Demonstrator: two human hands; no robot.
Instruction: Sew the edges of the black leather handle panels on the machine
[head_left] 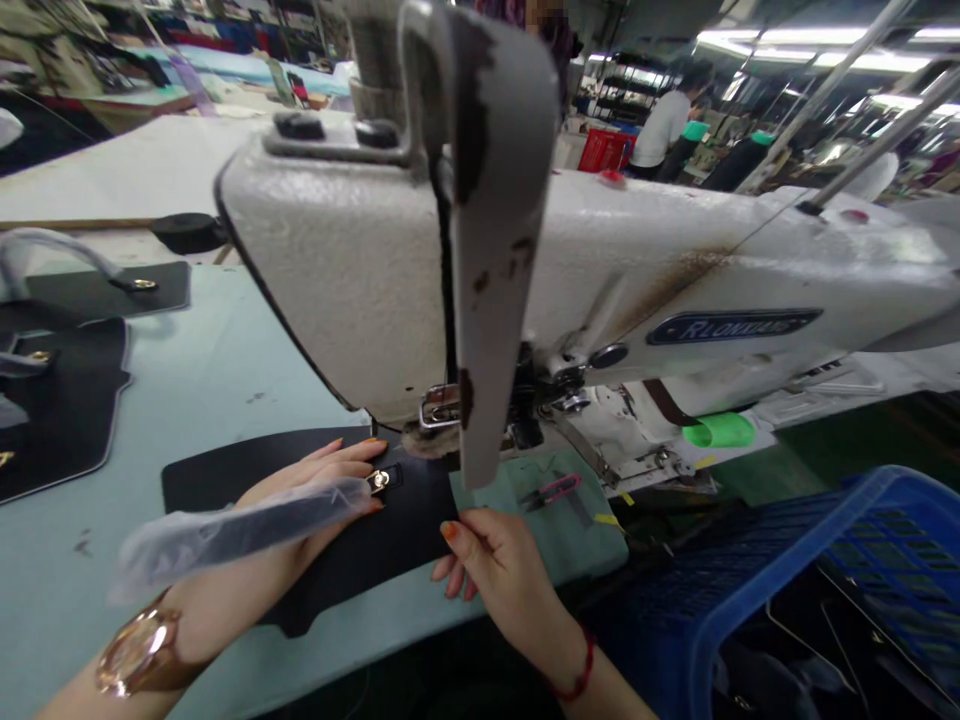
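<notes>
A black leather panel (pixel 360 560) lies on the pale green table (pixel 217 390) under the head of a white sewing machine (pixel 600 270). My left hand (pixel 300 510) rests flat on the panel, fingers stretched toward a gold buckle (pixel 379 480) near the needle. A plastic-wrapped black strap (pixel 240 530) lies across that hand. My right hand (pixel 487 560) pinches the panel's right edge, fingers curled. A grey lever (pixel 495 250) on the machine hides the needle area.
More black panels with gold fittings (pixel 60 400) lie at the left. Pink thread snips (pixel 555 490) sit on the machine bed. A blue plastic crate (pixel 810 590) stands at the lower right. A person in white stands far behind (pixel 667 125).
</notes>
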